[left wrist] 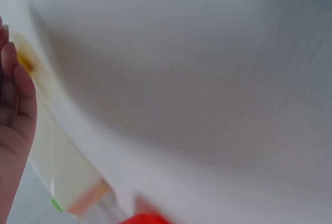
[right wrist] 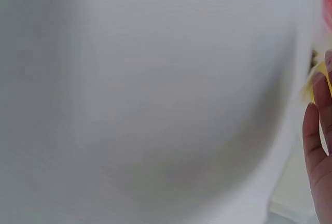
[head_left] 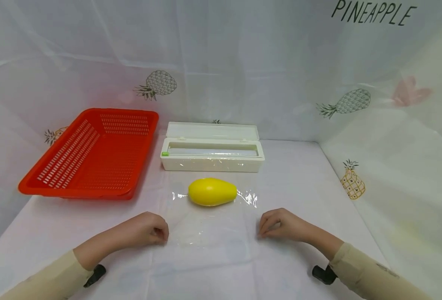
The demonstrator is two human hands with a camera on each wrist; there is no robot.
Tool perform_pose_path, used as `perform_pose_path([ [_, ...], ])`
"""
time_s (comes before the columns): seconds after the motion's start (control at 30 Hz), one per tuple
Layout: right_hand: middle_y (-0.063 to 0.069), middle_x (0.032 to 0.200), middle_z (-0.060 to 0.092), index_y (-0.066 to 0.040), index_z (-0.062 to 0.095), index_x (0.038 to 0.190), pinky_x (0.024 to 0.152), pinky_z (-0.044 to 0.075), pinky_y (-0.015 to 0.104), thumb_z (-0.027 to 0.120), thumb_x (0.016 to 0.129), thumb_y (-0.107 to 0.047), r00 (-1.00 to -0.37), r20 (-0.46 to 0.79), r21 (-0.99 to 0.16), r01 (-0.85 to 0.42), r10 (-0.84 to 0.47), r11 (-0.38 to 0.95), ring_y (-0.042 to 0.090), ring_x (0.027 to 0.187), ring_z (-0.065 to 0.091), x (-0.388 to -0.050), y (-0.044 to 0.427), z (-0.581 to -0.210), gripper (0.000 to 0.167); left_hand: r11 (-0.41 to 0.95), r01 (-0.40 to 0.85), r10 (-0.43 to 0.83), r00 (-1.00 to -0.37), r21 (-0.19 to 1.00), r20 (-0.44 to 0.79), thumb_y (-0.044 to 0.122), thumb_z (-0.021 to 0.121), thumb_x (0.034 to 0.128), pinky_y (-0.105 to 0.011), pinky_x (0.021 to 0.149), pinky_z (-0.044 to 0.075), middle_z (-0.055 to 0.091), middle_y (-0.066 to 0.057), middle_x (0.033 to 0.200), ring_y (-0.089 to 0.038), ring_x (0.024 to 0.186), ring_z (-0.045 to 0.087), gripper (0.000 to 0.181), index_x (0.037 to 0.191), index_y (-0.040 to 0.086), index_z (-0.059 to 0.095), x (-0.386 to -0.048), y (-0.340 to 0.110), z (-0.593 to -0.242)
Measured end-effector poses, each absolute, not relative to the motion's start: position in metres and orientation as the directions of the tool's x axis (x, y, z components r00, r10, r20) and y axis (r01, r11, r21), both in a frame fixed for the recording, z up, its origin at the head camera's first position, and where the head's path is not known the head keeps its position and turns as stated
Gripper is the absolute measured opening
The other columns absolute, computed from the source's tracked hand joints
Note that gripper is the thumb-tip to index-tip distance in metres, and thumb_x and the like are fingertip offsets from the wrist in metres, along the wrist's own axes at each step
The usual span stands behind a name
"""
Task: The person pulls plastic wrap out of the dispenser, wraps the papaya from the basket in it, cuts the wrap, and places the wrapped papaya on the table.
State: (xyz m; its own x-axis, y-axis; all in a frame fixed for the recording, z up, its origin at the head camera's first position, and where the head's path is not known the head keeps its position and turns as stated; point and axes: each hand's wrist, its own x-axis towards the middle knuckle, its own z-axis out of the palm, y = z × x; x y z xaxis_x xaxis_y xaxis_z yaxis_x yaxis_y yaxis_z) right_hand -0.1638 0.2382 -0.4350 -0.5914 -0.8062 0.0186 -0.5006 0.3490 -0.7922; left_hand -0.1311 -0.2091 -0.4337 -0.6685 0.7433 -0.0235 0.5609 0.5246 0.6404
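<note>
Look beyond both hands for the fruit [head_left: 212, 192]: lies about midway between the left hand [head_left: 149, 228] and the right hand [head_left: 285, 225], farther out on the worktop [head_left: 299, 179] than either and touching neither. Runs its long axis crosswise, from left to right, roughly parallel to the line joining the hands, with the rounder end leftward and the narrower end rightward. Sits about equally near to both; can't call either hand clearly closer.

Looks smooth, glossy and plain yellow, plump, tapered, and laid on its side. Rests on clear film [head_left: 200, 229], spread flat with bright glints beside both ends of the fruit. Curled on each side, with thumb and fingertips together at the film's near corners, apparently pinching it; can't make out the film's edge in either wrist view.

Find a white box [head_left: 212, 163] just behind the fruit, lid [head_left: 212, 131] raised, and a red basket [head_left: 106, 156] well apart to the left
</note>
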Motion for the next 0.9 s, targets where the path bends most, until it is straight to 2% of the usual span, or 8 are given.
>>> perform_pose_path([
  [0.3,0.0,0.092,0.071,-0.005,0.076,0.092,0.074,0.055,0.027,0.077,0.081,-0.001,-0.59,0.141,-0.774,-0.566,-0.795,0.283,0.014,0.085,0.065,-0.167,0.239,-0.408,0.011,0.515,0.599,0.734,-0.678,0.613,0.045,0.002,0.075,0.083,-0.029,0.07,0.054,0.06,0.018,0.083,-0.002,0.077,0.055,0.018,0.086,0.019,0.068,-0.131,-0.212,-0.402],
  [0.43,-0.002,0.091,0.071,-0.009,0.076,0.091,0.073,0.054,0.027,0.077,0.08,0.002,-0.644,0.149,-0.754,-0.565,-0.75,0.335,0.013,0.084,0.065,-0.168,0.237,-0.4,0.016,0.498,0.674,0.737,-0.66,0.545,0.143,-0.001,0.075,0.0815,-0.027,0.071,0.052,0.061,0.016,0.083,-0.006,0.079,0.056,0.024,0.084,0.021,0.068,-0.133,-0.213,-0.394],
  [0.6,0.004,0.088,0.069,-0.011,0.073,0.089,0.077,0.052,0.026,0.074,0.077,0.013,-0.69,0.26,-0.727,-0.6,-0.675,0.334,0.017,0.085,0.063,-0.166,0.23,-0.386,0.026,0.533,0.716,0.681,-0.679,0.451,0.275,-0.005,0.076,0.077,-0.025,0.076,0.054,0.061,0.015,0.09,-0.01,0.087,0.061,0.034,0.081,0.027,0.066,-0.136,-0.213,-0.393],
  [0.7,0.007,0.091,0.069,-0.01,0.072,0.089,0.084,0.05,0.025,0.072,0.08,0.013,-0.723,0.289,-0.734,-0.588,-0.627,0.34,0.018,0.09,0.062,-0.165,0.224,-0.376,0.024,0.536,0.718,0.638,-0.689,0.445,0.344,-0.009,0.078,0.0732,-0.024,0.074,0.055,0.059,0.014,0.091,-0.01,0.086,0.061,0.038,0.079,0.026,0.066,-0.138,-0.211,-0.393],
  [0.8,0.007,0.096,0.07,-0.008,0.072,0.091,0.091,0.046,0.022,0.069,0.084,0.01,-0.772,0.262,-0.772,-0.528,-0.579,0.354,0.016,0.096,0.062,-0.168,0.222,-0.375,0.02,0.532,0.725,0.604,-0.687,0.436,0.405,-0.014,0.079,0.0698,-0.023,0.072,0.054,0.058,0.012,0.09,-0.01,0.085,0.059,0.039,0.077,0.023,0.067,-0.142,-0.208,-0.393],
  [0.9,0.009,0.1,0.071,-0.005,0.069,0.093,0.092,0.047,0.022,0.066,0.087,0.01,-0.8,0.246,-0.817,-0.475,-0.547,0.328,0.016,0.097,0.065,-0.175,0.225,-0.382,0.016,0.559,0.698,0.575,-0.715,0.447,0.398,-0.016,0.076,0.0724,-0.026,0.076,0.055,0.063,0.009,0.095,-0.013,0.09,0.061,0.039,0.077,0.021,0.068,-0.145,-0.204,-0.392],
])
